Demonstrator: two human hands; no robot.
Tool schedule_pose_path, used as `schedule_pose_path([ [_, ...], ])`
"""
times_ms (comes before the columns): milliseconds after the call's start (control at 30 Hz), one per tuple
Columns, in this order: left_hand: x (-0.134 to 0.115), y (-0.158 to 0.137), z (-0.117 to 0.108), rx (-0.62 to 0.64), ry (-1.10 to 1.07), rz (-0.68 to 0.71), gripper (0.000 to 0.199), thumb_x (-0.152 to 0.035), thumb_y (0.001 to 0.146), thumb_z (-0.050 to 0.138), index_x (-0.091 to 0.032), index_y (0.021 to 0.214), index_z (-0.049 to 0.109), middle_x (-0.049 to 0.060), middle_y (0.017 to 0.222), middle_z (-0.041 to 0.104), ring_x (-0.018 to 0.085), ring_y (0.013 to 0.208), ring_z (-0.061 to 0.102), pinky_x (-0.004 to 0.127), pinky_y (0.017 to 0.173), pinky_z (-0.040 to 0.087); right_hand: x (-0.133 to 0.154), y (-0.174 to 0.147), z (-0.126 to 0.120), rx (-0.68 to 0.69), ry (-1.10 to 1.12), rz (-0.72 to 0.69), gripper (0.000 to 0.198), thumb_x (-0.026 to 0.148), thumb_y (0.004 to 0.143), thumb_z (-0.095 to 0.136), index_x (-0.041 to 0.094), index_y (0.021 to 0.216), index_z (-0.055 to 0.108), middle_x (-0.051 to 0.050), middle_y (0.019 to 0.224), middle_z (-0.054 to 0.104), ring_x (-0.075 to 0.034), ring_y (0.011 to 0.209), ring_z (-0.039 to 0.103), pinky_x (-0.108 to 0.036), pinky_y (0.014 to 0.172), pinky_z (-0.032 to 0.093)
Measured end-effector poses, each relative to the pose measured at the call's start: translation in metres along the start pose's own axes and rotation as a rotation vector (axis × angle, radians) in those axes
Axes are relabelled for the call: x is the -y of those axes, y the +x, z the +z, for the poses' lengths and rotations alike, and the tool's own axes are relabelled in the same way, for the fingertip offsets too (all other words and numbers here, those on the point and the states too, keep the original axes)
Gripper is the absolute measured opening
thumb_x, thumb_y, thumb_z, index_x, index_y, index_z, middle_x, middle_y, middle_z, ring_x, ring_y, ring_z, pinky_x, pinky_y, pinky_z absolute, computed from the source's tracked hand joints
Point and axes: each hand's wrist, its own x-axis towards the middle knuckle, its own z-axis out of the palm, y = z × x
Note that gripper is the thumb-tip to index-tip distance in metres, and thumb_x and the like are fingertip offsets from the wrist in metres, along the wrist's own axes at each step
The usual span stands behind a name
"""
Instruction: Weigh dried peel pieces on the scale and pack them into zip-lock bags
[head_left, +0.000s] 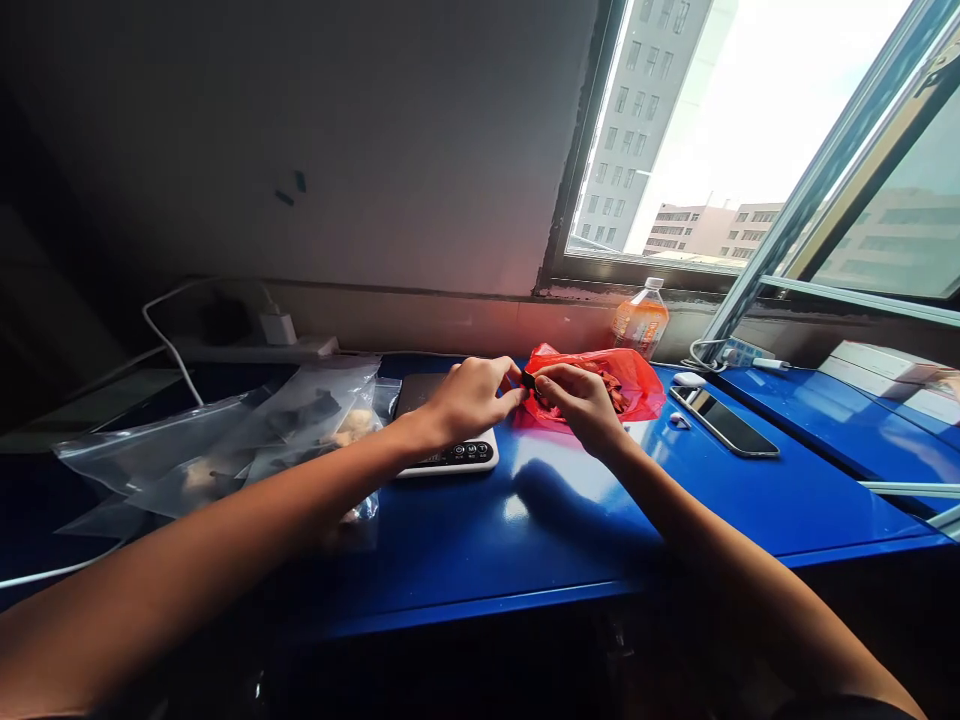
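A small dark flat piece (pixel 529 381) is pinched at the fingertips of my right hand (pixel 583 402), in front of the red bag. My left hand (pixel 474 398) meets it from the other side, thumb and forefinger closed around its left edge. Behind my right hand lies an open red plastic bag (pixel 643 388) with reddish-brown dried pieces (pixel 616 392) inside. Under my left hand and wrist sits a kitchen scale (pixel 480 455) with a dark top and buttons along its front. Part of its top is hidden by the hand.
Clear zip bags (pixel 300 405) with light-brown contents lie left of the scale. A bottle of orange drink (pixel 642 318) stands by the window. At right are a phone (pixel 724 420), an earbud (pixel 679 421) and its case (pixel 688 380). The blue table (pixel 480 570) ends at a front edge.
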Motion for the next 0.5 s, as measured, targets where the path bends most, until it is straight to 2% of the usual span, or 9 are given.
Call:
schedule_pose_path([
  [133,0.01,-0.009,-0.003,-0.044,-0.021,-0.056,0.022,-0.033,0.087,0.063,-0.019,0.101,0.071,0.003,0.084,0.077,0.019,0.078,0.072,0.025,0.068,0.051,0.006,0.002,0.022,-0.01,0.076,0.017,0.032,0.05,0.074,0.071,0.018,0.076,0.07,-0.003,0.074,0.069,-0.015,0.068,0.061,-0.029,0.066,0.05],
  [300,0.021,-0.017,-0.007,-0.06,0.034,-0.093,0.025,-0.037,0.093,0.053,-0.021,0.09,0.072,0.004,0.087,0.077,0.02,0.08,0.072,0.024,0.062,0.047,0.007,0.007,0.042,0.024,0.073,0.005,0.029,0.048,0.077,0.068,0.019,0.078,0.068,-0.003,0.074,0.07,-0.015,0.067,0.062,-0.028,0.063,0.051],
  [400,0.027,-0.023,-0.013,-0.056,0.117,-0.11,0.026,-0.036,0.093,0.05,-0.022,0.089,0.071,0.005,0.088,0.077,0.023,0.081,0.072,0.026,0.063,0.047,0.008,0.009,0.05,0.054,-0.142,-0.144,0.022,0.038,0.086,0.059,0.019,0.081,0.068,-0.005,0.077,0.07,-0.016,0.068,0.062,-0.028,0.063,0.05],
  [500,0.029,-0.032,-0.018,-0.036,0.234,-0.107,0.026,-0.032,0.093,0.047,-0.022,0.09,0.071,0.008,0.089,0.076,0.027,0.082,0.072,0.03,0.067,0.049,0.011,0.009,0.055,0.095,-0.601,-0.393,0.019,0.024,0.09,0.052,0.018,0.083,0.068,-0.007,0.08,0.071,-0.017,0.073,0.06,-0.03,0.07,0.046],
])
